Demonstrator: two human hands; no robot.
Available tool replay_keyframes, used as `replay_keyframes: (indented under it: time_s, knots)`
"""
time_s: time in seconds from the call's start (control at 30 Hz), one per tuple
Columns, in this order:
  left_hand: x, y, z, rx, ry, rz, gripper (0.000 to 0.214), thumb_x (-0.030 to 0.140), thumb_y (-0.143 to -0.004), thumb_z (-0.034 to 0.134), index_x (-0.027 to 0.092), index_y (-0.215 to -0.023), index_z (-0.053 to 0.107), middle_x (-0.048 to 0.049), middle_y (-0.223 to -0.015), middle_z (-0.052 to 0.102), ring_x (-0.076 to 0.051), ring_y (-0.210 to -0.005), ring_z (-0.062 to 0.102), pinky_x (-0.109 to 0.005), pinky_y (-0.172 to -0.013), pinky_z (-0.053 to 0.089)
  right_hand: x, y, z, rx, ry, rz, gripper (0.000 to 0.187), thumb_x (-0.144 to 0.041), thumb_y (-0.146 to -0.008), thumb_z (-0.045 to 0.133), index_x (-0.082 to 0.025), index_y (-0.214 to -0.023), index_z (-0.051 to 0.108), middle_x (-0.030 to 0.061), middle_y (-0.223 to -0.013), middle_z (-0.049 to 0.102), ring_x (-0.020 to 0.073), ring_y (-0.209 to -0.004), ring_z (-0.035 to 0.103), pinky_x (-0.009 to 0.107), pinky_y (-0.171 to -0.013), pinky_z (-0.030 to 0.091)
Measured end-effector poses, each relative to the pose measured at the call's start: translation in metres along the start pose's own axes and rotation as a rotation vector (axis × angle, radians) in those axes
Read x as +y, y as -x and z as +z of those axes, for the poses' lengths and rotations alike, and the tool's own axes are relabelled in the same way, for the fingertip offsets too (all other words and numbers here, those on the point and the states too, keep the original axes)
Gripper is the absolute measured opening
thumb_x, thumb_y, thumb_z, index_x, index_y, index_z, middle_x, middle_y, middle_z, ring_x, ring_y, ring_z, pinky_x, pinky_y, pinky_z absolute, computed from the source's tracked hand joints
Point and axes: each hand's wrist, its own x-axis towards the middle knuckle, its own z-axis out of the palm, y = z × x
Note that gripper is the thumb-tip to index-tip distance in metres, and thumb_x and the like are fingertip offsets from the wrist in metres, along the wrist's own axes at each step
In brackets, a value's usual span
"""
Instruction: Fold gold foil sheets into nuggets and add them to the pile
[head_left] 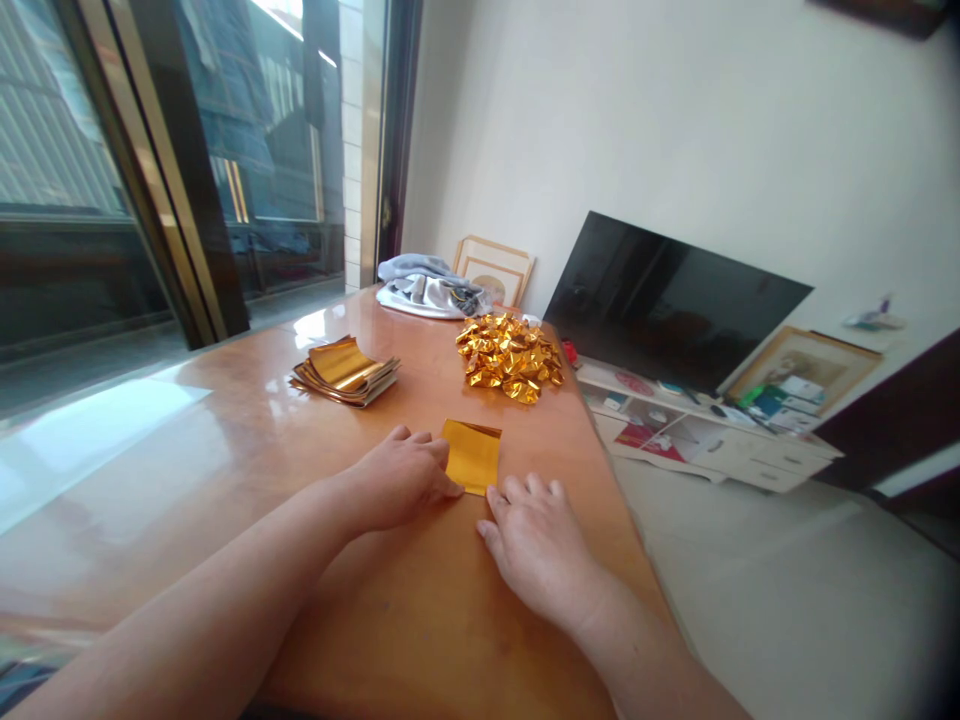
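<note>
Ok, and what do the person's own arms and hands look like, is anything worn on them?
The left forearm and right forearm are bare, with no sleeve in view. The left hand and right hand wear no gloves, and no watch, ring or bracelet shows.

TV (667, 300) propped behind white shelf unit (720, 445), wood frame (493, 272) by grey cloth (429, 288).

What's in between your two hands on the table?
A sheet of gold foil lies between the left hand and right hand, in the head view.
</note>
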Motion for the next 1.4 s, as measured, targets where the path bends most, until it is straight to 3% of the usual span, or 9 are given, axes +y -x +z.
replay_keyframes:
  time_s: [0.5,0.83,0.97,1.03,1.1,1.2,1.4]
  knots:
    - [-0.021,0.009,-0.017,-0.083,0.048,-0.114,0.051,0.002,-0.075,0.053,0.042,-0.091,0.081,-0.0019,-0.1,0.072,-0.025,-0.098,0.05,-0.035,-0.082,0.029,0.001,0.001,-0.002,-0.016,-0.01,-0.004,0.032,-0.042,-0.099,0.05,-0.022,-0.118,0.067,0.0138,-0.111,0.067,0.0326,-0.105,0.053,0.045,-0.084,0.033]
    - [-0.03,0.01,-0.017,0.001,0.083,-0.111,0.033,0.004,-0.073,0.056,0.029,-0.071,0.077,-0.0011,-0.086,0.07,-0.02,-0.09,0.054,-0.032,-0.087,0.036,0.002,0.002,-0.002,0.003,-0.01,-0.014,0.032,-0.04,-0.1,0.049,-0.021,-0.119,0.067,0.0121,-0.109,0.066,0.0319,-0.104,0.053,0.044,-0.084,0.033]
    - [-0.032,0.003,-0.014,0.121,0.01,-0.189,0.025,0.011,-0.08,0.053,0.022,-0.07,0.073,-0.0048,-0.08,0.067,-0.021,-0.082,0.056,-0.032,-0.079,0.04,0.002,0.002,-0.001,0.01,-0.014,-0.014,0.032,-0.04,-0.1,0.05,-0.021,-0.118,0.068,0.0125,-0.108,0.066,0.0319,-0.103,0.053,0.044,-0.083,0.033]
    - [-0.025,-0.002,-0.009,0.209,0.009,-0.169,0.025,0.011,-0.082,0.05,0.021,-0.076,0.072,-0.0056,-0.083,0.066,-0.02,-0.081,0.057,-0.032,-0.077,0.041,0.002,0.002,0.0,0.017,-0.016,-0.016,0.033,-0.04,-0.099,0.052,-0.02,-0.119,0.068,0.0127,-0.109,0.066,0.0321,-0.103,0.053,0.044,-0.083,0.033]
    - [-0.015,-0.007,-0.002,0.223,0.074,-0.089,0.028,0.008,-0.08,0.05,0.022,-0.087,0.073,-0.0053,-0.088,0.066,-0.02,-0.082,0.059,-0.03,-0.078,0.043,0.002,0.001,0.001,0.027,-0.021,-0.02,0.033,-0.04,-0.098,0.053,-0.02,-0.12,0.068,0.013,-0.109,0.066,0.0322,-0.103,0.053,0.044,-0.083,0.033]
    - [0.0,-0.011,0.008,0.115,0.186,0.04,0.029,0.01,-0.082,0.051,0.024,-0.09,0.075,-0.0047,-0.093,0.066,-0.018,-0.082,0.062,-0.027,-0.075,0.046,0.003,0.001,0.002,0.042,-0.031,-0.021,0.032,-0.039,-0.097,0.055,-0.019,-0.119,0.069,0.0134,-0.108,0.066,0.0324,-0.103,0.053,0.044,-0.083,0.033]
    - [-0.002,-0.009,0.012,0.053,0.214,0.038,0.027,0.011,-0.082,0.051,0.024,-0.078,0.075,-0.0033,-0.087,0.067,-0.017,-0.076,0.063,-0.026,-0.073,0.047,0.004,-0.001,0.004,0.071,-0.06,-0.012,0.029,-0.039,-0.097,0.055,-0.021,-0.114,0.07,0.0121,-0.106,0.067,0.0321,-0.102,0.053,0.044,-0.083,0.033]
